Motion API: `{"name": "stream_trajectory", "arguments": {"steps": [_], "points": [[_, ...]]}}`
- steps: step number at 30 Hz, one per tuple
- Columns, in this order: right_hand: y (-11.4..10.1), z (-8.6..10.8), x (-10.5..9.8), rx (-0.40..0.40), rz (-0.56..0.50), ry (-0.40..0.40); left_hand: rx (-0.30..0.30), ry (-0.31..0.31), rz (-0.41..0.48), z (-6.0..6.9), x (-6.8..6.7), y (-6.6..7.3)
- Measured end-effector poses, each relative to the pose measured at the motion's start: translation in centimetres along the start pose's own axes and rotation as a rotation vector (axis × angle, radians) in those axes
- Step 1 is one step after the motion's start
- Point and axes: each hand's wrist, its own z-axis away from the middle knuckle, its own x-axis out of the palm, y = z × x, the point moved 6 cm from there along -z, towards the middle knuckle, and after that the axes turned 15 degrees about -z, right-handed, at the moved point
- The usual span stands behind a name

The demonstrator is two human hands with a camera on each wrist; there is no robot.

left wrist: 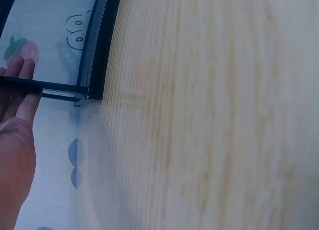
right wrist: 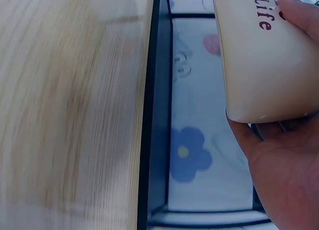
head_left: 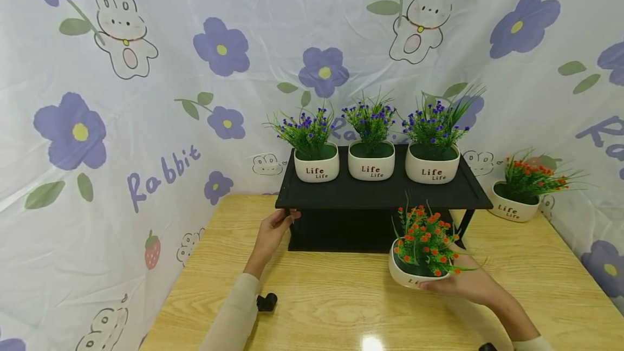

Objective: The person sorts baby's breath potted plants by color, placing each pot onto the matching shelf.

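My right hand [head_left: 470, 280] grips a white oval pot of artificial orange-red flowers [head_left: 425, 242], raised before the right part of a black two-tier shelf [head_left: 361, 196]. In the right wrist view, my thumb lies over the "Life" lettering on the white pot [right wrist: 266, 65], with fingers round its other side. At the shelf's left end my left hand [head_left: 271, 232] holds the corner post. The left wrist view has the fingers of that hand [left wrist: 17, 140] passing behind a thin black bar. On the top tier stand three white pots of purple flowers [head_left: 371, 161].
Another orange-red flower pot [head_left: 515, 202] stands on the wooden table [head_left: 322, 297] right of the shelf. Black wrist gear [head_left: 266, 302] shows by the left sleeve. A rabbit-and-flower printed cloth [head_left: 170, 96] hangs behind and along the sides.
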Motion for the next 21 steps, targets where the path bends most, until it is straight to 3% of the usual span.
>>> {"name": "stream_trajectory", "arguments": {"steps": [4,11,21], "points": [[0.2,-1.5,1.6,-0.048,0.014,-0.042,-0.003,0.003,-0.001,0.1,0.0,-0.1],[0.9,-3.9,4.0,-0.050,-0.027,-0.095,-0.014,-0.002,0.006,0.1,0.0,-0.1],[2.1,-6.7,7.1,-0.062,-0.008,-0.136,-0.019,-0.004,-0.003,0.1,-0.1,-0.2]]}}
